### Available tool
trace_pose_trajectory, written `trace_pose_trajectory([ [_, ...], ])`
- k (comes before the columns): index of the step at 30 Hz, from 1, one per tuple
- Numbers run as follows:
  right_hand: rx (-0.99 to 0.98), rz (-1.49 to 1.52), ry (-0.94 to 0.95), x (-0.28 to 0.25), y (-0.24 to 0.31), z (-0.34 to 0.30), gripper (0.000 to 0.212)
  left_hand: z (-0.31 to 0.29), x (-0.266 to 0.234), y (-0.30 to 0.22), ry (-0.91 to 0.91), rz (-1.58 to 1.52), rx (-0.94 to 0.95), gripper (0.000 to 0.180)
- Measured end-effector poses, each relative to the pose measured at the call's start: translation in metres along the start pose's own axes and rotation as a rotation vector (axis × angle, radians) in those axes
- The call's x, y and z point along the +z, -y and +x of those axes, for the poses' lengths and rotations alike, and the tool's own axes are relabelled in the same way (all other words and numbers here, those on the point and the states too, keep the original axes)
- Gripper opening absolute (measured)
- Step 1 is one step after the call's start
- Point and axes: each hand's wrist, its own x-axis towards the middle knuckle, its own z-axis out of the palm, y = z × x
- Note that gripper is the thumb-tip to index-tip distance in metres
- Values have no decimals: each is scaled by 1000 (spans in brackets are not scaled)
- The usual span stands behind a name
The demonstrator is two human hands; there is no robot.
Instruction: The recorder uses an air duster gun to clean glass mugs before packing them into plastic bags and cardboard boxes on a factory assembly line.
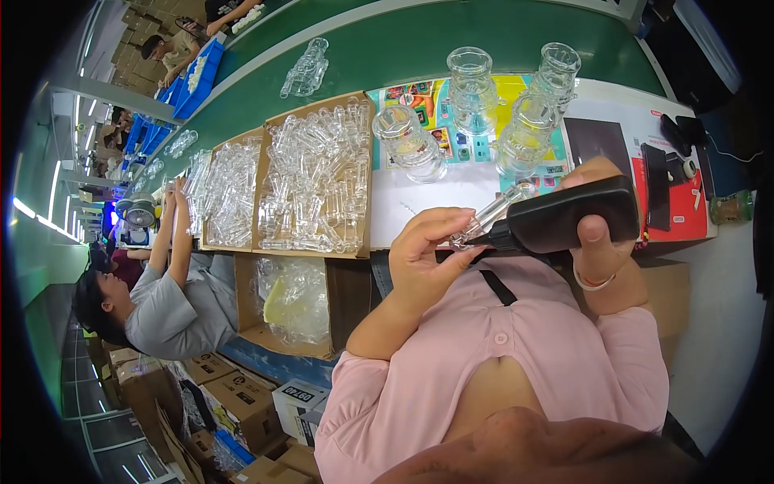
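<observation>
My left hand pinches the end of a clear tube-shaped piece between thumb and fingers, in front of my chest. Wrapped around a black squeeze bottle is my right hand, thumb on its near side. The bottle lies tilted, its narrow nozzle pointing left at the held end of the tube; whether it touches cannot be seen. Just beyond my hands, several clear ribbed vessels, one of them a wide-rimmed vessel, stand on a colourful printed sheet.
Left of my hands, a cardboard tray is full of clear tubes. Below it sits an open carton with plastic bags. A person in grey works at the left. A phone-like dark object lies at the right.
</observation>
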Motion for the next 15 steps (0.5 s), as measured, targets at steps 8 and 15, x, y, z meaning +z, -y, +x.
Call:
trace_pose_trajectory([
  [8,-134,-193,185,-9,12,10,31,0,-5,-9,9,317,74,40],
  [15,-296,-350,376,-11,30,10,35,2,-6,-13,14,471,211,40],
])
